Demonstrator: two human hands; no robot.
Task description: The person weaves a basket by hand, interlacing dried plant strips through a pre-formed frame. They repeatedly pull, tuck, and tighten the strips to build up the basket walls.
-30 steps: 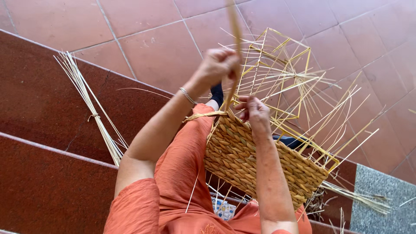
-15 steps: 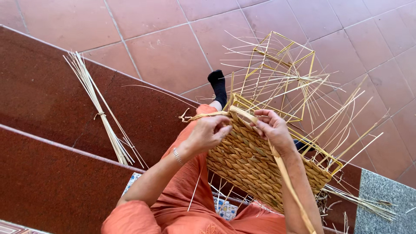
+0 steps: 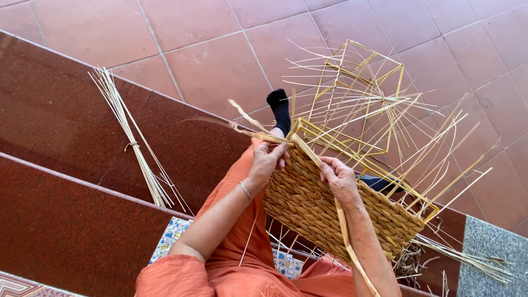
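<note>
Half-woven basket sits centre frame, lying across my lap, woven wall facing up, bare yellow wire frame and loose upright straws fanning toward upper right. My left hand is at the basket's upper-left corner, fingers pressed together, pinching the twisted end of the weave right at the rim. My right hand is just right of it on the top edge, fingers curled and closed on a flat weaving strand that runs from the rim under my palm and down along my forearm to the bottom of the frame. Hands near each other, not touching. Tied bundle of straw lies on the dark red step, left of frame, well apart from the basket. Black-socked foot on the tile floor just above the left hand. Patterned cushion under me, lower centre.
</note>
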